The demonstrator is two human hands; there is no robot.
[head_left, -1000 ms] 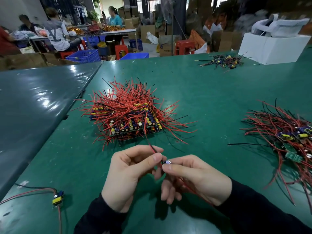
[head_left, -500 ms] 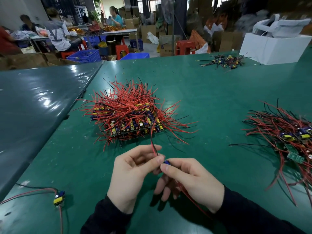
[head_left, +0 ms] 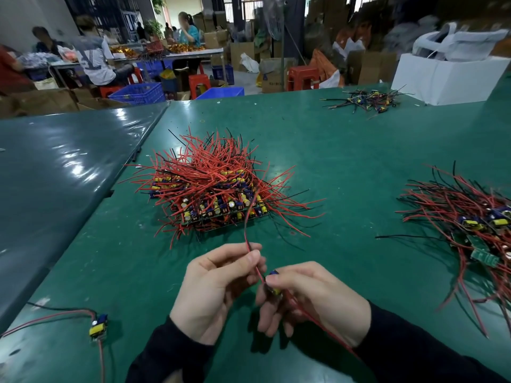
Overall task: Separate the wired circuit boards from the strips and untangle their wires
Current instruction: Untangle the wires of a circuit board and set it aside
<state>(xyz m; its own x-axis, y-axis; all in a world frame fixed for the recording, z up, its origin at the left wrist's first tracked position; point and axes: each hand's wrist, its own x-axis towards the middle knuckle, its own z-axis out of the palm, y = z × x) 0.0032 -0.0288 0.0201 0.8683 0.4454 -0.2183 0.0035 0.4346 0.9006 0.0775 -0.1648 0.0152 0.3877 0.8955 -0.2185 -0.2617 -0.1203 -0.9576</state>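
Sliding up along the red wire (head_left: pixel 253 263), toward 12 o'clock, with the left hand (head_left: pixel 218 288), thumb and fingers now pinching higher on it. Drawing the small board (head_left: pixel 273 283) toward 3 o'clock in the right hand (head_left: pixel 312 297), away from the left. Opening a gap between the two hands, the wire stretching straighter toward the pile (head_left: pixel 215 186).

Place: we see a factory assembly hall, an electronics workshop with storage.
Work surface: our hands (head_left: pixel 276 294) work over a long green table (head_left: pixel 345 161).
Stock: ahead of the hands lies a heap of wired boards (head_left: pixel 218 189), with another heap (head_left: pixel 467 217) to their right.
Other workers: far beyond and left, people sit on red stools (head_left: pixel 197 84) at a bench.
Storage: behind, we note cardboard boxes (head_left: pixel 243 55) and blue crates (head_left: pixel 138 92).
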